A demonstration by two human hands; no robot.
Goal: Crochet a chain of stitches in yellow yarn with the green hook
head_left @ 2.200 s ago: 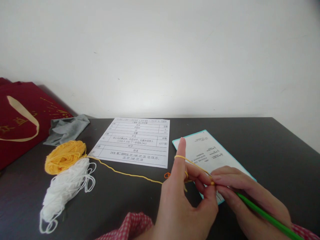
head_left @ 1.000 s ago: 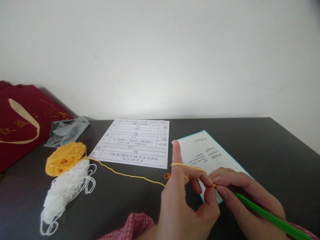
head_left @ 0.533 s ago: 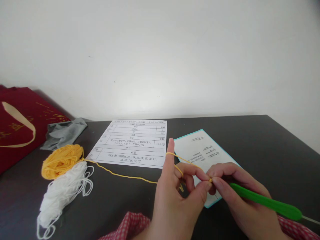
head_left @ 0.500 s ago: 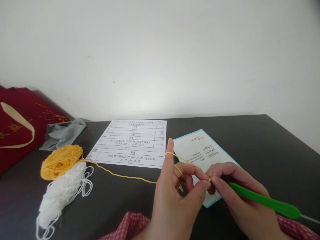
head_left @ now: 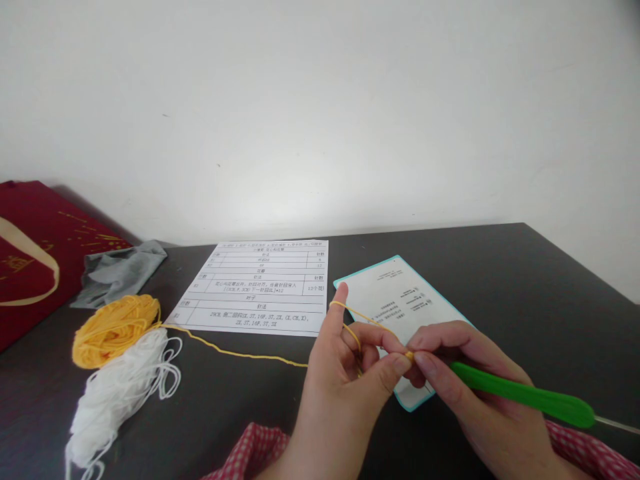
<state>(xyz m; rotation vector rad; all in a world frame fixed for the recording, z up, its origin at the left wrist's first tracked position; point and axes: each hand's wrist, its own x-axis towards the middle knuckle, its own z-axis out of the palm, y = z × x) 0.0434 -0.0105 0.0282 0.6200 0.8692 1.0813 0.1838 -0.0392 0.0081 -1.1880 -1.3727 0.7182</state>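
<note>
My left hand pinches a small bit of yellow crochet work between thumb and a fingertip. Yellow yarn loops over its raised finger and runs down to the pinch. My right hand is closed around a crochet hook with a green handle. Its fingertips touch the same yellow stitches, and the hook's tip is hidden among them. From the left hand the strand trails back over the table to a yellow yarn ball.
A white yarn skein lies below the yellow ball. Behind them are a grey plastic bag and a dark red gift bag. A printed chart sheet and a blue-edged card rest on the black table, against a white wall.
The view has shifted slightly. Both hands stay together at the yellow stitches, with little visible change in their grip.
</note>
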